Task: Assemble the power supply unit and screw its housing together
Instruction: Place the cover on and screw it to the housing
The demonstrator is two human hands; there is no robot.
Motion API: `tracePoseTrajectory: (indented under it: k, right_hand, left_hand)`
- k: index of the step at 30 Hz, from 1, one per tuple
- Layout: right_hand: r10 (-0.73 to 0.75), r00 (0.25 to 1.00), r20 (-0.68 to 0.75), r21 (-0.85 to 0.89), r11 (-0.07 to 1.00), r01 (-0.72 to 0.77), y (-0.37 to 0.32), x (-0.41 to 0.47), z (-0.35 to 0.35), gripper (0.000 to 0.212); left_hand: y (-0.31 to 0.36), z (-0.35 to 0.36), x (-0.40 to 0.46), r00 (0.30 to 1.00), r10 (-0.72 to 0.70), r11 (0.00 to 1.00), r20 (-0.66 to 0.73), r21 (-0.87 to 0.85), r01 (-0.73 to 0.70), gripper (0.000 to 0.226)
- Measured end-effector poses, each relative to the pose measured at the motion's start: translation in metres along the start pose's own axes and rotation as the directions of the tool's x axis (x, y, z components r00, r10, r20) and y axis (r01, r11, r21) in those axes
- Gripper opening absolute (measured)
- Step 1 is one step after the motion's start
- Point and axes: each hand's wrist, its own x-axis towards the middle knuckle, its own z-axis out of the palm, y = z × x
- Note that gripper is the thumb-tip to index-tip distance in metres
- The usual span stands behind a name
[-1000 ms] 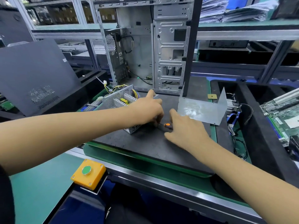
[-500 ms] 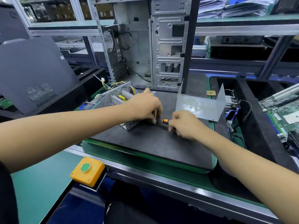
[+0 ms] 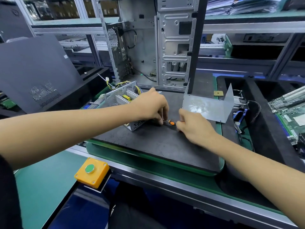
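The open power supply unit (image 3: 121, 98), a perforated grey metal box with heatsinks and yellow wires inside, lies on the dark mat (image 3: 158, 142). My left hand (image 3: 151, 105) rests on its right end, fingers pinched at the screwdriver's shaft. My right hand (image 3: 194, 125) grips an orange-and-black screwdriver (image 3: 171, 122), which lies level and points left at the unit's lower side. The tip is hidden by my left fingers. The U-shaped metal housing cover (image 3: 208, 106) stands apart on the mat, just behind my right hand.
An open computer case (image 3: 165, 47) stands upright behind the mat. A dark side panel (image 3: 36, 71) leans at the left. A yellow button box (image 3: 92, 172) sits at the bench's front edge. Circuit boards (image 3: 290, 111) and cables lie in black trays at the right.
My right hand has closed around the screwdriver handle and drawn slightly right, so more of the orange handle shows. My left hand stays on the unit's end.
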Motion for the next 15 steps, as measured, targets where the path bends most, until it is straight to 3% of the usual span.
tracePoseTrajectory:
  k: [2, 5, 6, 7, 8, 9, 10, 11, 12, 13, 14, 15]
  right_hand:
    - [0.133, 0.980, 0.150, 0.304, 0.937, -0.174, -0.007, 0.007, -0.006, 0.022]
    - [0.154, 0.976, 0.154, 0.366, 0.908, -0.201, -0.011, 0.008, -0.013, 0.019]
    - [0.095, 0.992, 0.088, 0.239, 0.964, -0.114, -0.010, 0.005, -0.016, 0.021]
    - [-0.026, 1.000, -0.002, -0.011, 1.000, 0.026, -0.006, 0.003, -0.017, 0.026]
    - [-0.211, 0.975, -0.066, -0.309, 0.934, 0.181, 0.000, 0.001, -0.017, 0.030]
    - [-0.437, 0.896, -0.074, -0.543, 0.771, 0.331, 0.006, 0.000, -0.017, 0.031]
    - [-0.611, 0.790, -0.045, -0.673, 0.603, 0.428, 0.008, -0.001, -0.018, 0.027]
    - [-0.681, 0.732, -0.015, -0.711, 0.522, 0.471, 0.009, -0.002, -0.019, 0.022]
    - [-0.684, 0.730, -0.007, -0.703, 0.522, 0.483, 0.010, -0.001, -0.017, 0.019]
    - [-0.619, 0.786, -0.007, -0.643, 0.605, 0.470, 0.009, 0.001, -0.014, 0.018]
    - [-0.468, 0.883, -0.040, -0.504, 0.772, 0.386, 0.005, 0.002, -0.011, 0.019]
    - [-0.205, 0.978, -0.033, -0.213, 0.958, 0.194, 0.001, 0.003, -0.009, 0.019]
  left_hand:
    - [0.001, 0.001, 0.000, 1.000, -0.003, 1.000, -0.010, 0.003, 0.003, 0.028]
    - [-0.001, 0.002, -0.001, 1.000, -0.022, 1.000, -0.011, -0.002, 0.022, 0.021]
    - [-0.001, 0.002, -0.001, 1.000, -0.029, 1.000, -0.009, -0.007, 0.029, 0.020]
    - [-0.001, 0.001, -0.001, 0.999, -0.033, 0.999, -0.006, -0.014, 0.033, 0.019]
    - [-0.001, 0.001, -0.001, 0.999, -0.037, 0.999, -0.001, -0.021, 0.037, 0.019]
    - [-0.001, 0.000, -0.001, 0.999, -0.039, 0.999, 0.006, -0.022, 0.039, 0.020]
    - [0.000, -0.001, -0.001, 0.999, -0.035, 0.999, 0.012, -0.017, 0.035, 0.023]
    - [0.000, 0.000, -0.001, 1.000, -0.027, 1.000, 0.012, -0.011, 0.027, 0.026]
    - [0.000, 0.000, -0.001, 1.000, -0.017, 1.000, 0.005, -0.009, 0.017, 0.028]
    - [0.000, 0.001, -0.001, 1.000, -0.010, 1.000, -0.005, -0.012, 0.010, 0.030]
    - [0.000, 0.001, -0.001, 1.000, -0.009, 1.000, -0.014, -0.016, 0.009, 0.031]
    - [0.001, 0.002, -0.002, 1.000, -0.014, 1.000, -0.023, -0.015, 0.014, 0.032]
